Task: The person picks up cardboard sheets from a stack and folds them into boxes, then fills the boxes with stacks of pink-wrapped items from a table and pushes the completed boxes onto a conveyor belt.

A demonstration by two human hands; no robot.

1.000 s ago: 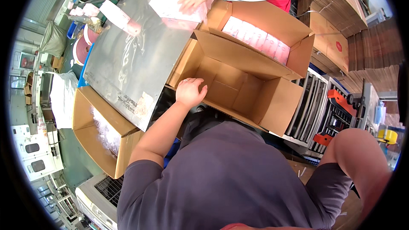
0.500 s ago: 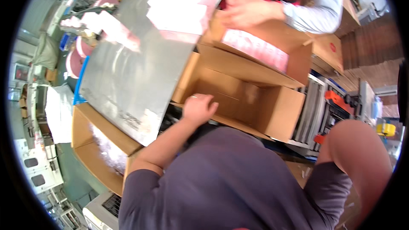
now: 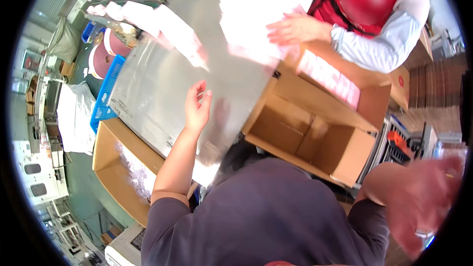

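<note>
My left hand (image 3: pixel 198 106) hovers over the grey metal table (image 3: pixel 229 86) with its fingers apart and nothing in them. Ahead of it a row of pink-and-white packs (image 3: pixel 180 34) runs down the table, its end nearest my fingertips. At the far right my right hand (image 3: pixel 426 202) is raised, smeared by motion, so its fingers cannot be read. Between my arms stands an open cardboard box (image 3: pixel 354 155) with its bare inside walls showing. Behind it, a second cardboard box (image 3: pixel 377 106) holds pink packs (image 3: pixel 330 76).
A co-worker's hand (image 3: pixel 300 29) touches a large pile of pink packs (image 3: pixel 256 15). At the left are a blue crate (image 3: pixel 107 88), a cardboard box with clear plastic scraps (image 3: pixel 123 140) and pink rolls (image 3: pixel 101 60). Flat cardboard (image 3: pixel 438 88) is stacked at the right.
My left hand has left the near box's edge and moved out over the table. My right arm has swung so its hand now shows. The co-worker's hand has moved from the far box to the pile.
</note>
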